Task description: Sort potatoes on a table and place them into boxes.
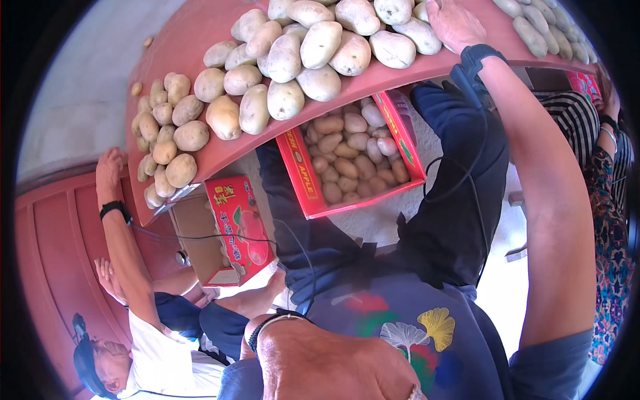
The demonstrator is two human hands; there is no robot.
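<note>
My right hand [455,22], with a dark strap around the wrist, reaches over the red tabletop [350,90] at the heap of potatoes [320,45]. Its fingers are partly cut off by the top edge, so whether they grip a potato cannot be told. Beside it lies a large pale potato [419,36]. My left hand [340,362] is raised close to the camera, back of the hand showing, a bracelet at the wrist and a ring on a finger. The bottom edge hides most of its fingers. Smaller potatoes [162,130] lie grouped at the table's left end.
Between my legs under the table stands a red fruit carton [300,175] holding potatoes. Another open carton [245,225] is at left, near a seated person [165,355] whose hand [109,167] touches the table edge. More potatoes [537,32] and another person's arm [607,135] are at right. Thin cables hang across.
</note>
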